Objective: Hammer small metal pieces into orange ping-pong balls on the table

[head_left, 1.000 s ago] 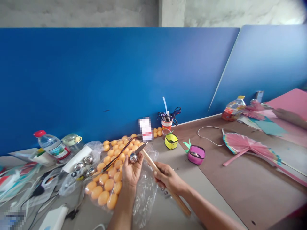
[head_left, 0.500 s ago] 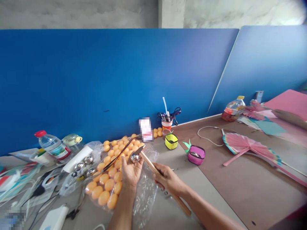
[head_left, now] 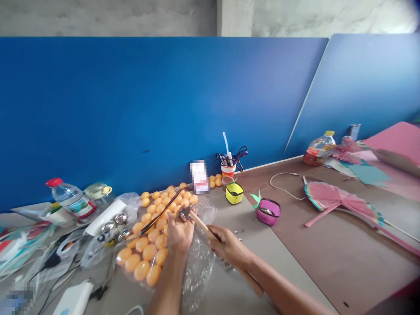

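My left hand (head_left: 180, 231) is raised over a clear bag of orange balls (head_left: 149, 245), fingers curled around a small shiny silver ball (head_left: 184, 214). My right hand (head_left: 226, 246) grips a wooden-handled knife (head_left: 200, 223); its handle runs down past my wrist and its metal tip touches the silver ball. Several more silver balls (head_left: 114, 221) lie on the table to the left.
Water bottle (head_left: 70, 199) and cables at the left. A cup of pens (head_left: 229, 168), a yellow box (head_left: 234, 193) and a pink box (head_left: 268, 211) stand behind. A pink paper fan (head_left: 334, 199) lies at right. Another person's hand (head_left: 395, 159) rests at far right.
The knife tip has dropped from above the silver ball down onto it. My right hand moved slightly lower and left; my left hand closed more around the ball.
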Demonstrator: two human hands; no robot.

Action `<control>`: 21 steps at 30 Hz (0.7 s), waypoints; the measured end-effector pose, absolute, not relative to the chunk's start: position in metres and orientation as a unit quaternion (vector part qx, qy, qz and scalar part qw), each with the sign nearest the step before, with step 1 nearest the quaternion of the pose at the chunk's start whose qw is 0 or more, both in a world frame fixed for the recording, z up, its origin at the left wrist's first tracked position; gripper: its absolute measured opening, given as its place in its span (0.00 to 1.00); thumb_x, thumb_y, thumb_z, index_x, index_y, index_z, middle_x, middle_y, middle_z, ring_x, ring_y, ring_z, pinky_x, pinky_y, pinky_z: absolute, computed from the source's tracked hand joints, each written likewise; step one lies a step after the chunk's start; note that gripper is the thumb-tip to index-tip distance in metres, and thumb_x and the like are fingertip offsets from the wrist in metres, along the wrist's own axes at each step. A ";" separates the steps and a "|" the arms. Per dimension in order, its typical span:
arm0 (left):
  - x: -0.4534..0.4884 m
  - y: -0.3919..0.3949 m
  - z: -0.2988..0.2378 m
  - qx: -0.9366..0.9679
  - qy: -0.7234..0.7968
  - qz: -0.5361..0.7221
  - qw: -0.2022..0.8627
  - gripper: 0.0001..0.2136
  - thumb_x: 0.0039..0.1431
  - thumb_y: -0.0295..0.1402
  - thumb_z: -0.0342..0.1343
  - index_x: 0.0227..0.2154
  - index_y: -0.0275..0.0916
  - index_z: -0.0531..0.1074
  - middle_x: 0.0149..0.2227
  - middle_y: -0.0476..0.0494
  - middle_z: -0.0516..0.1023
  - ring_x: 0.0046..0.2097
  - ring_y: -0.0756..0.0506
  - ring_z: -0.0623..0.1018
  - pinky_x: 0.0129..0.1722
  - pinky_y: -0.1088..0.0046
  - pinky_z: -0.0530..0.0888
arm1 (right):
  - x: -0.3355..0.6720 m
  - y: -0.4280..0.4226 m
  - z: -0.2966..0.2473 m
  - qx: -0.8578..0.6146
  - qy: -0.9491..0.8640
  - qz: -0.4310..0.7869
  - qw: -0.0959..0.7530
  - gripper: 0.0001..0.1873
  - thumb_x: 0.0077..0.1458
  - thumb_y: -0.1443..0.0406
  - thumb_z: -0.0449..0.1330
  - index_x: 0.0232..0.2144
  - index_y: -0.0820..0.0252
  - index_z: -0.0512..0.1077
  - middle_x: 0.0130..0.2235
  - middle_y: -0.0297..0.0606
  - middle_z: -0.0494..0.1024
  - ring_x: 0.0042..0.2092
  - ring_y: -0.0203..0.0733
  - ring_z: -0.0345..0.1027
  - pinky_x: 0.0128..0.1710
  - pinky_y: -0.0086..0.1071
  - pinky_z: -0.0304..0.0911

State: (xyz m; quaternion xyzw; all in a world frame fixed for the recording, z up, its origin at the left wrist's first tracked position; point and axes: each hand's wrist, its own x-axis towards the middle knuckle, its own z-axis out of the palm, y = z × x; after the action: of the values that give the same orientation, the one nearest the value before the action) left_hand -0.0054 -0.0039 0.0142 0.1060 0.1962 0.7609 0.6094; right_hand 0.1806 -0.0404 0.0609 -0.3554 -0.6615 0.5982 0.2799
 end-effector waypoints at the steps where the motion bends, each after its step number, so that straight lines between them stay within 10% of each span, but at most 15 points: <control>1: -0.005 -0.004 0.014 0.102 0.201 0.762 0.606 0.22 0.61 0.51 0.53 0.39 0.36 0.81 0.33 0.38 0.82 0.40 0.41 0.80 0.46 0.62 0.74 | 0.180 -0.041 0.061 -0.361 -0.662 0.596 0.277 0.11 0.53 0.67 0.55 0.39 0.61 0.71 0.25 0.27 0.66 0.21 0.28 0.55 0.20 0.23 0.50; 21: -0.005 -0.004 0.015 0.113 0.197 0.757 0.613 0.21 0.60 0.50 0.56 0.36 0.35 0.80 0.33 0.38 0.82 0.38 0.42 0.80 0.44 0.63 0.74 | 0.180 -0.042 0.063 -0.368 -0.649 0.599 0.290 0.13 0.52 0.66 0.55 0.40 0.61 0.73 0.24 0.27 0.65 0.22 0.29 0.54 0.21 0.24 0.50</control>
State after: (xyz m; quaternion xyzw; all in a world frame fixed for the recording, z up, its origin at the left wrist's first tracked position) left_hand -0.0046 -0.0044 0.0148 0.1128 0.1966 0.7571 0.6127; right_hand 0.1799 -0.0419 0.0633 -0.3685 -0.6491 0.5992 0.2896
